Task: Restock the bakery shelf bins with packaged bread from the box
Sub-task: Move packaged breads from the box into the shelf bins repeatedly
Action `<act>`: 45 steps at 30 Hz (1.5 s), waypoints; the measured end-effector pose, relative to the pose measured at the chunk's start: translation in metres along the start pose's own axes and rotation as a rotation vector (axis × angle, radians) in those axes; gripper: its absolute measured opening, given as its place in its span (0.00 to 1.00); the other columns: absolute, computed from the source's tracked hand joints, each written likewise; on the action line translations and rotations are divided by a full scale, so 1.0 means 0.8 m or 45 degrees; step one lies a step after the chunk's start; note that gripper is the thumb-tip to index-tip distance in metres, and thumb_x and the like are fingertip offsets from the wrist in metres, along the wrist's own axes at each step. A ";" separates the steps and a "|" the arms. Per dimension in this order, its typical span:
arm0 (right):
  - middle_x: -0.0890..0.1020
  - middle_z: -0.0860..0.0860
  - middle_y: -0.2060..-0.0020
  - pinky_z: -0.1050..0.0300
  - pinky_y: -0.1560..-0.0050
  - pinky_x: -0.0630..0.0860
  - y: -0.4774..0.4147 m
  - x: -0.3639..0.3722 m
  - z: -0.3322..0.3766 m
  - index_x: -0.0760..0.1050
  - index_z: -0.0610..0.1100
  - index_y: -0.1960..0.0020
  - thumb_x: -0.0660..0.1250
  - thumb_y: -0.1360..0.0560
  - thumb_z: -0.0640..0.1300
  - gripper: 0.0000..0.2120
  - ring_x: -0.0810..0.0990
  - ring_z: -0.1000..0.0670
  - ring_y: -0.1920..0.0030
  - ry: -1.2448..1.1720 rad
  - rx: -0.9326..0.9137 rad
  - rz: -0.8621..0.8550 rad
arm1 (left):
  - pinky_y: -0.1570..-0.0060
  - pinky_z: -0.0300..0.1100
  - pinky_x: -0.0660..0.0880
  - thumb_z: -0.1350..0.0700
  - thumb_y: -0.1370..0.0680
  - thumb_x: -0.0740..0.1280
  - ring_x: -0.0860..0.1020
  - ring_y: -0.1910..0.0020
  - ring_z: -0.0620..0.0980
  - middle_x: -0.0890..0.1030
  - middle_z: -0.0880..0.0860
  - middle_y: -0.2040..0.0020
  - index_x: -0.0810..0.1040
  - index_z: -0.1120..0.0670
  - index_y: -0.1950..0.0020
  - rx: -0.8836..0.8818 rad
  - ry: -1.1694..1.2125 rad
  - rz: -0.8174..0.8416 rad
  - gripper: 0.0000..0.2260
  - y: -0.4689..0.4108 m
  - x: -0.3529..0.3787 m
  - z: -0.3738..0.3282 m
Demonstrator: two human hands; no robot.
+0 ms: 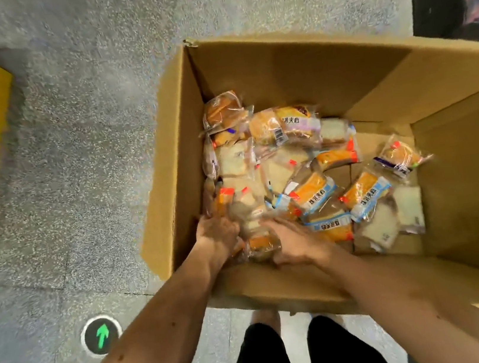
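Near wall of the box [248, 292]: the left hand [218, 234] is sunk among the packets [314, 192] with its fingertips hidden, so its grip cannot be told. The right hand [294, 241] clasps one packet [263, 243] between thumb and fingers. The other packets lie loose on the box bottom, heaped toward its left wall. The box stands on the floor [86, 142]. The packets are judged light, soft and crushable under slippery film. They are best lifted by the sealed end flaps, or cradled several together from beneath, never squeezed. No shelf bins in view.
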State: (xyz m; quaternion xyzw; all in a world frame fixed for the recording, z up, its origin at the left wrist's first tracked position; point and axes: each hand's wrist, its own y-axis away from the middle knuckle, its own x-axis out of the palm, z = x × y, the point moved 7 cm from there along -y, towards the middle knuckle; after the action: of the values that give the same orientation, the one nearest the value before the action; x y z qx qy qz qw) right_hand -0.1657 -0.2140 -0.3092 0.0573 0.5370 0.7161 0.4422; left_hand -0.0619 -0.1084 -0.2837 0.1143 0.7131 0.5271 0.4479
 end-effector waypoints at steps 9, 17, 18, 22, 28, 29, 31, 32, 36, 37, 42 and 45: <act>0.68 0.50 0.25 0.54 0.29 0.67 -0.019 0.004 -0.015 0.62 0.52 0.22 0.68 0.22 0.44 0.31 0.68 0.47 0.27 -0.225 -0.026 -0.009 | 0.37 0.36 0.68 0.53 0.16 0.59 0.70 0.30 0.57 0.71 0.59 0.28 0.67 0.59 0.26 -0.066 0.588 0.055 0.20 -0.004 0.009 0.014; 0.76 0.50 0.36 0.45 0.57 0.84 0.010 -0.026 -0.063 0.55 0.58 0.21 0.65 0.18 0.44 0.31 0.83 0.47 0.49 -1.312 0.221 -0.120 | 0.42 0.48 0.76 0.43 0.21 0.67 0.77 0.43 0.53 0.76 0.49 0.43 0.57 0.49 0.23 -0.180 1.534 0.016 0.31 -0.009 -0.021 -0.001; 0.74 0.50 0.34 0.43 0.57 0.84 0.013 -0.031 -0.065 0.54 0.58 0.21 0.64 0.18 0.43 0.31 0.82 0.44 0.44 -1.446 0.222 -0.108 | 0.44 0.49 0.78 0.43 0.22 0.68 0.78 0.45 0.53 0.76 0.49 0.43 0.61 0.49 0.26 -0.188 1.598 0.001 0.29 -0.013 -0.021 -0.005; 0.59 0.52 0.22 0.35 0.46 0.80 0.018 -0.043 -0.068 0.54 0.58 0.21 0.64 0.18 0.43 0.31 0.70 0.38 0.29 -1.761 0.263 -0.056 | 0.52 0.43 0.74 0.42 0.26 0.73 0.76 0.48 0.52 0.74 0.49 0.41 0.64 0.46 0.35 -0.123 1.601 -0.119 0.26 -0.010 -0.036 -0.035; 0.76 0.48 0.34 0.37 0.50 0.82 0.043 -0.060 -0.080 0.69 0.57 0.28 0.68 0.35 0.72 0.39 0.84 0.42 0.45 -2.004 0.314 0.103 | 0.37 0.53 0.72 0.44 0.33 0.79 0.72 0.37 0.56 0.72 0.53 0.38 0.65 0.44 0.35 -0.011 1.290 -0.168 0.33 -0.010 -0.063 -0.117; 0.78 0.47 0.36 0.39 0.50 0.82 0.050 -0.067 -0.085 0.73 0.55 0.31 0.68 0.33 0.69 0.35 0.85 0.43 0.47 -2.015 0.310 0.119 | 0.38 0.52 0.73 0.46 0.32 0.79 0.72 0.38 0.54 0.72 0.52 0.39 0.66 0.44 0.36 0.048 1.297 -0.168 0.31 -0.011 -0.069 -0.130; 0.80 0.46 0.38 0.41 0.49 0.83 0.061 -0.080 -0.099 0.79 0.51 0.40 0.71 0.26 0.55 0.17 0.85 0.47 0.51 -1.977 0.298 0.106 | 0.50 0.43 0.77 0.54 0.28 0.75 0.77 0.47 0.51 0.76 0.51 0.44 0.70 0.47 0.38 0.140 1.515 -0.116 0.23 -0.013 -0.076 -0.146; 0.80 0.45 0.40 0.41 0.47 0.82 0.065 -0.083 -0.111 0.79 0.50 0.45 0.72 0.24 0.46 0.08 0.85 0.48 0.52 -1.959 0.312 0.067 | 0.58 0.37 0.76 0.58 0.26 0.72 0.77 0.53 0.48 0.78 0.51 0.47 0.72 0.51 0.38 0.131 1.663 -0.081 0.19 -0.014 -0.079 -0.149; 0.75 0.49 0.45 0.32 0.46 0.79 0.070 -0.084 -0.159 0.67 0.45 0.39 0.74 0.29 0.29 0.25 0.77 0.45 0.44 -2.032 0.340 0.039 | 0.67 0.41 0.72 0.63 0.21 0.66 0.79 0.62 0.52 0.81 0.57 0.53 0.77 0.56 0.47 -0.341 1.974 -0.258 0.05 -0.021 -0.065 -0.118; 0.72 0.49 0.42 0.31 0.49 0.80 0.070 -0.083 -0.167 0.64 0.49 0.35 0.74 0.30 0.28 0.33 0.76 0.42 0.40 -2.049 0.341 0.042 | 0.61 0.43 0.74 0.58 0.21 0.66 0.81 0.56 0.55 0.82 0.56 0.52 0.78 0.56 0.47 -0.469 1.742 -0.301 0.04 -0.024 -0.053 -0.105; 0.74 0.50 0.44 0.33 0.53 0.82 0.074 -0.075 -0.200 0.63 0.51 0.32 0.73 0.30 0.27 0.35 0.79 0.44 0.48 -2.024 0.352 0.060 | 0.34 0.52 0.69 0.30 0.28 0.62 0.73 0.33 0.58 0.76 0.54 0.32 0.70 0.48 0.29 -0.675 0.685 0.238 0.34 -0.022 0.034 -0.108; 0.73 0.46 0.35 0.31 0.53 0.81 0.074 -0.062 -0.221 0.61 0.51 0.28 0.75 0.32 0.28 0.41 0.78 0.40 0.40 -2.053 0.398 0.068 | 0.31 0.54 0.64 0.24 0.31 0.59 0.70 0.30 0.57 0.72 0.54 0.29 0.71 0.53 0.28 -0.726 0.516 0.410 0.42 -0.032 0.054 -0.125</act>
State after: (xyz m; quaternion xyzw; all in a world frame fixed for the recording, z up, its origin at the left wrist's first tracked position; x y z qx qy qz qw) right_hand -0.2682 -0.3776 -0.3144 0.6281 0.1463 0.3822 0.6619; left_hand -0.1543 -0.1567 -0.3235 -0.0107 0.5847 0.7798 0.2233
